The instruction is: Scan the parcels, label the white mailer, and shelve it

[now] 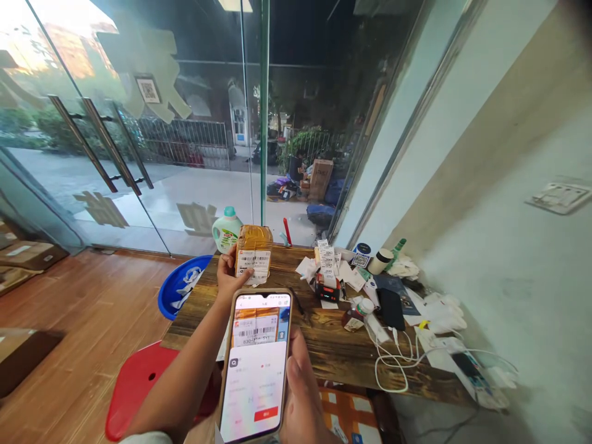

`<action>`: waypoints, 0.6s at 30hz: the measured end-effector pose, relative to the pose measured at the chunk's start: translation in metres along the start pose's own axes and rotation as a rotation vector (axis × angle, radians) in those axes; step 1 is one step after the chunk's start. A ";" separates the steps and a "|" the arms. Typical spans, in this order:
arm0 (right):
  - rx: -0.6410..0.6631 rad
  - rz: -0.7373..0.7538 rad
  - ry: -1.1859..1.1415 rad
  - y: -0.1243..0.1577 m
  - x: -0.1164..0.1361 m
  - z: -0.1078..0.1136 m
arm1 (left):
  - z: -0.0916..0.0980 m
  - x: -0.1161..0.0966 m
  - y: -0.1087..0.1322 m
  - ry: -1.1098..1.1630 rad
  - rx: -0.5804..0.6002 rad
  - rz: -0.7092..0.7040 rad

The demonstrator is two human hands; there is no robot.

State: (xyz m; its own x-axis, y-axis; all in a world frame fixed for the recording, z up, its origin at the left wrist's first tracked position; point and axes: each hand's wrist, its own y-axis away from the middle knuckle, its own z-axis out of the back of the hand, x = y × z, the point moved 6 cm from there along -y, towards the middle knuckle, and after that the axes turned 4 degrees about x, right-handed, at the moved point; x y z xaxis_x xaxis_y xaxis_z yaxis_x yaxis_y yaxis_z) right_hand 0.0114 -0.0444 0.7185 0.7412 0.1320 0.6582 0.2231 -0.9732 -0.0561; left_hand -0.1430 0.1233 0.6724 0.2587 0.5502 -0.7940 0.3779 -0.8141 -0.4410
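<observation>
My left hand (pixel 230 275) is closed on a small yellow-brown parcel (pixel 253 245) with a white barcode label, held upright above the wooden table (pixel 324 345). My right hand (pixel 303 394) grips a smartphone (pixel 256 364) in front of the parcel. The phone's screen shows the parcel's barcode label in a camera view, with a white panel and a red button below.
On the table lie a small label printer (pixel 327 285) with a strip of labels, a black phone (pixel 391 308), white cables (pixel 393 364), papers and a cup (pixel 380 261). A green detergent bottle (pixel 226 229), blue bin (pixel 180 285) and red stool (pixel 139 385) are at the left. Glass doors stand ahead.
</observation>
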 end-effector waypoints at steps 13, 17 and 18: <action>-0.026 0.014 0.029 -0.007 -0.005 0.002 | 0.010 0.016 0.000 0.006 -0.062 0.025; -0.018 0.047 0.013 -0.010 -0.006 0.002 | 0.009 0.018 0.003 -0.006 -0.090 0.092; -0.014 0.050 0.015 -0.011 -0.007 0.002 | 0.008 0.018 0.004 -0.011 -0.095 0.117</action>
State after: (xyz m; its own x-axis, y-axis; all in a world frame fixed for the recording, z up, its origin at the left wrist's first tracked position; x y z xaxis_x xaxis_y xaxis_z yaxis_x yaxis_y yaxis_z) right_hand 0.0053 -0.0346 0.7129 0.7415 0.0801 0.6662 0.1767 -0.9811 -0.0788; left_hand -0.1441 0.1285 0.6525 0.2962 0.4498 -0.8426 0.4280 -0.8511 -0.3040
